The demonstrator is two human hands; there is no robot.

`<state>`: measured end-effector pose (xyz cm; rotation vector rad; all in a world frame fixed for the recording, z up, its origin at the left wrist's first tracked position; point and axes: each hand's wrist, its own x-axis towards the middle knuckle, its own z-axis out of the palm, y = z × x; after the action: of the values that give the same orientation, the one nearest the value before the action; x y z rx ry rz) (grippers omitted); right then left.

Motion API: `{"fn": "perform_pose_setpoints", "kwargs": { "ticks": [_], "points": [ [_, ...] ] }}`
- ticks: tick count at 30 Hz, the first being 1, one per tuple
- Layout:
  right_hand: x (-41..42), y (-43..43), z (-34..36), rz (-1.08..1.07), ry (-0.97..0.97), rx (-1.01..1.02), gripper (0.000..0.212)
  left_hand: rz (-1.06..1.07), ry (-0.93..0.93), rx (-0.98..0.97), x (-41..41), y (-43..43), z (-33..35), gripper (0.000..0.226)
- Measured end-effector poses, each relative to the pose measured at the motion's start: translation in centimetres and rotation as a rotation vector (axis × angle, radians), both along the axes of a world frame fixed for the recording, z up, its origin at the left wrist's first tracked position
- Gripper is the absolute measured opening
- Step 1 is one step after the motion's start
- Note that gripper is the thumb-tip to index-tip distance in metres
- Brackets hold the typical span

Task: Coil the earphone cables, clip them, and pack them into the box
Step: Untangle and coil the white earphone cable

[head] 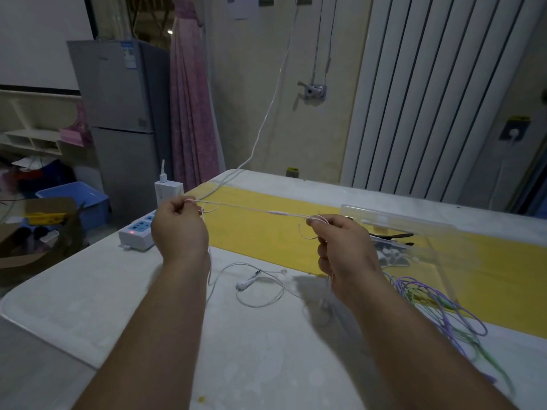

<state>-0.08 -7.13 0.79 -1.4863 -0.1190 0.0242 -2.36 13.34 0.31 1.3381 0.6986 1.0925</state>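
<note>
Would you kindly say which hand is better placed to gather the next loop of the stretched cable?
The right hand: a small loop of the earphone cable sits at its fingers, while the left hand merely pinches the straight end.

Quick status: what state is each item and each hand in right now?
Left hand, pinching the pink cable.
Right hand, pinching the cable beside a small loop.
Pink cable, stretched between the hands, mostly uncoiled.
White earphones, loose on the table, uncoiled.
Purple and green cables, tangled heap, uncoiled.
Clear box, on the yellow strip; lid unclear.
Power strip, red light on.
</note>
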Motion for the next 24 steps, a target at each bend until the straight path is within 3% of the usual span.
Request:
{"fn": "perform_pose_setpoints", "kwargs": {
  "ticks": [8, 13, 18, 21, 24],
  "points": [
    [-0.3, 0.1, 0.0, 0.0, 0.014, -0.008, 0.021, 0.104, 0.009, -0.111, 0.1, 0.8, -0.3, 0.014],
    [-0.7, -0.2, 0.0, 0.062, -0.012, -0.082, 0.009, 0.15, 0.011, -0.132, 0.1, 1.2, -0.4, 0.013],
    [-0.3, -0.6, 0.4, 0.001, 0.044, -0.234, 0.02, 0.156, 0.038, -0.147, 0.1, 1.2, -0.4, 0.013],
    [-0.5, -0.4, 0.8, 0.009, 0.115, -0.19, 0.025, 0.067, 0.065, -0.117, 0.0, 1.1, -0.2, 0.007],
    [-0.8, -0.1, 0.7, 0.062, 0.143, -0.106, 0.048, -0.236, 0.054, -0.083, -0.1, -0.1, 0.0, 0.013]
  ]
}}
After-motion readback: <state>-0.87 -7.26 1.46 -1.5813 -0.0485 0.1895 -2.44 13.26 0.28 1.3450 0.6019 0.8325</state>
